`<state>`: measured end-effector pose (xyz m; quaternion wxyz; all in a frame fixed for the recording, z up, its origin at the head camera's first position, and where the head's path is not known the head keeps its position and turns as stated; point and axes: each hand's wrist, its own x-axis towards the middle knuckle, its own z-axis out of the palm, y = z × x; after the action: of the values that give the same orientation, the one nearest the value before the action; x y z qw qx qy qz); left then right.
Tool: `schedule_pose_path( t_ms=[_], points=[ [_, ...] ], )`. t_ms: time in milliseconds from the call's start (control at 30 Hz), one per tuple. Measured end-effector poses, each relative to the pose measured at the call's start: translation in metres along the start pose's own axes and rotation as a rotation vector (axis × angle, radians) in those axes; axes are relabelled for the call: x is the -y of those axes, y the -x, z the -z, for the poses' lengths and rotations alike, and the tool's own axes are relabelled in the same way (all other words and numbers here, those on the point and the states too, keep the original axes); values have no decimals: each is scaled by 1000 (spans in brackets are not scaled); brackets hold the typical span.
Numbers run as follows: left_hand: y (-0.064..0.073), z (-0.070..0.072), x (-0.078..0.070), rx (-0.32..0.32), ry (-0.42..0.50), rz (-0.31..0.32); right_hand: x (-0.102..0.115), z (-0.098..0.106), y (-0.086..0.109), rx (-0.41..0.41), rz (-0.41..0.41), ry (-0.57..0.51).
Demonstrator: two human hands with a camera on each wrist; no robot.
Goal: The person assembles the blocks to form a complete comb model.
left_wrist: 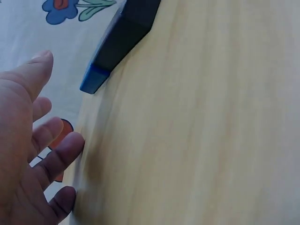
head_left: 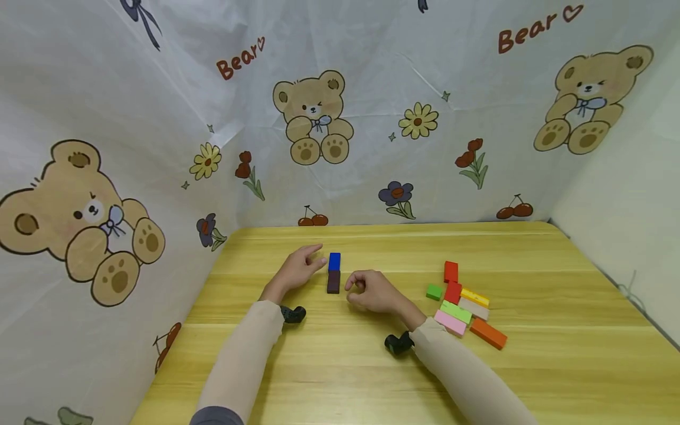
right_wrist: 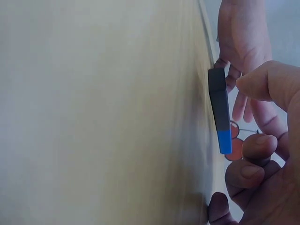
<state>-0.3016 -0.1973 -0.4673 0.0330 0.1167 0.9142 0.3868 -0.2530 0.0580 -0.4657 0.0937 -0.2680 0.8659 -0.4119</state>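
A blue block (head_left: pixel 334 261) and a dark brown block (head_left: pixel 333 282) lie end to end on the wooden table, the blue one farther back. Just left of them is my left hand (head_left: pixel 298 268), its fingers loosely spread and holding nothing. My right hand (head_left: pixel 376 291) is on the other side, near the dark block, with fingers bent and a gap between thumb and forefinger. The left wrist view shows the dark block (left_wrist: pixel 124 37) beyond my thumb. In the right wrist view, the blue end (right_wrist: pixel 225 142) stands apart from my right fingers (right_wrist: pixel 251 176).
To the right is a loose group of coloured blocks: red (head_left: pixel 451 271), green (head_left: pixel 434 291), yellow (head_left: pixel 475 296), pink (head_left: pixel 450 323) and orange (head_left: pixel 488 334) among them. A bear-printed sheet (head_left: pixel 366 189) hangs along the table's back edge and left side.
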Motion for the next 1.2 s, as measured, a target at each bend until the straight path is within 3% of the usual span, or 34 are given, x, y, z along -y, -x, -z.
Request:
schedule_pose_path(
  t_ms=[200, 367, 700, 833, 933, 1200],
  points=[
    [4, -4, 0, -11, 18, -34, 3, 3, 12, 21, 7, 28],
    [8, -3, -4, 29, -22, -75, 6, 9, 25, 42, 26, 44],
    [15, -4, -7, 107, -285, -172, 7, 28, 58, 7, 31, 52],
    [17, -1, -10, 149, -360, -228, 3, 45, 70, -42, 41, 26],
    [17, -2, -10, 185, -383, -259, -2, 61, 78, -106, 6, -22],
    [19, -4, -5, 236, -382, -272, -20, 94, 99, -239, -5, -44]
  ],
)
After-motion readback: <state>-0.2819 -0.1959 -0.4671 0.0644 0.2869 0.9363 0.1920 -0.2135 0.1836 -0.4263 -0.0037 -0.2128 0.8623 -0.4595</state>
